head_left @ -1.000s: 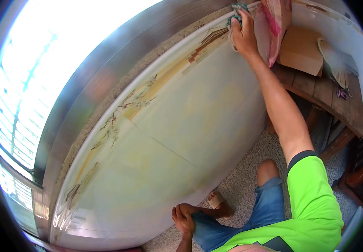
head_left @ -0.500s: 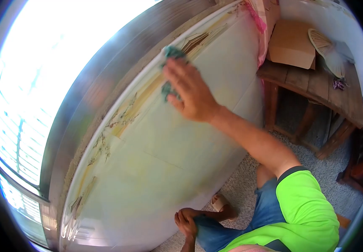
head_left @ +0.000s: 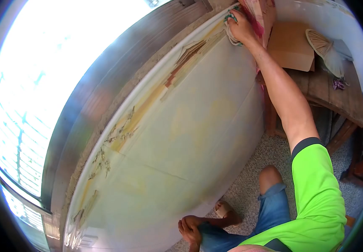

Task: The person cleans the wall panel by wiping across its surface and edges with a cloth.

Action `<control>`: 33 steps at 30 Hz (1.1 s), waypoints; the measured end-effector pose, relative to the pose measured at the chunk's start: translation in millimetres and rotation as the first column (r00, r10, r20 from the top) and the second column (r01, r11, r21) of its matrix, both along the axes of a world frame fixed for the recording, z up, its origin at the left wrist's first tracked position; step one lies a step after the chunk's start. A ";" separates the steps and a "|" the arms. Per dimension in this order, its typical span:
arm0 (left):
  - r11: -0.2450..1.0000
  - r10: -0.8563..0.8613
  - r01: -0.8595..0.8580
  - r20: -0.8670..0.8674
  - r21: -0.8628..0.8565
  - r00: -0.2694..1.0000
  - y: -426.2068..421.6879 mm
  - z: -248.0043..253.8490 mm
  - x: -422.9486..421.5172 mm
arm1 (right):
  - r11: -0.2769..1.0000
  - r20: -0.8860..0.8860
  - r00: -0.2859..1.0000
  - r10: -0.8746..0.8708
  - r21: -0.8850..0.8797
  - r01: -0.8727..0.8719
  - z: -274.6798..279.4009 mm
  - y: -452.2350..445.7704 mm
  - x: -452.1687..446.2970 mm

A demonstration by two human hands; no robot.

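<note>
My right hand [head_left: 241, 28] is closed on a green-and-white cloth [head_left: 232, 38] and presses it to the far upper end of a pale wall panel [head_left: 181, 126], just under its white top edge [head_left: 143, 72]. Part of the cloth shows past the fingers and below the palm. A decorated band [head_left: 150, 101] in yellow and brown, with branch-like patterns, runs along the panel's upper part. My left hand [head_left: 188, 229] lies over my bent knee, its fingers loosely bent and nothing held in them.
Barred window [head_left: 19, 138] with a metal frame lies at left. Pink-and-red sheeting [head_left: 257, 17] hangs beside the panel's far end. At right, a wooden table [head_left: 316, 86] carries a cardboard box [head_left: 290, 46], a hand fan [head_left: 319, 42] and a small purple item [head_left: 338, 84]. Speckled floor [head_left: 253, 185] lies below.
My right hand has slid the cloth along the panel's top, up and right to the far end near the pink sheeting, and the arm is straighter. My left hand stays on the knee.
</note>
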State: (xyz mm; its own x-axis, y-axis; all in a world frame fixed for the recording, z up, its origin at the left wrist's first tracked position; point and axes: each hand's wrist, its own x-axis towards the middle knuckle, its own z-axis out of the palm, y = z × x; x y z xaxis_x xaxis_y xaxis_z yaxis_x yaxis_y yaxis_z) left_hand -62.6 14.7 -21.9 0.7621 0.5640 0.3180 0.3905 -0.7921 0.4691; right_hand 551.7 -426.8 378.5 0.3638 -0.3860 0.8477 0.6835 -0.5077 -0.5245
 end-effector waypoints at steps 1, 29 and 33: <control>1.000 -0.002 0.002 0.015 0.003 1.000 -2.6 0.0 -0.5 | 1.000 -0.001 1.000 0.000 -0.005 0.000 -1.3 4.1 -11.4; 1.000 -0.001 0.000 -0.015 -0.019 1.000 -3.3 7.8 0.7 | 0.825 -0.156 0.826 0.541 0.290 -0.485 26.7 -11.7 -8.7; 1.000 0.008 -0.009 -0.045 -0.028 0.999 -4.4 10.1 0.4 | 0.813 -0.180 0.812 0.555 0.321 -0.485 29.2 -11.5 -14.7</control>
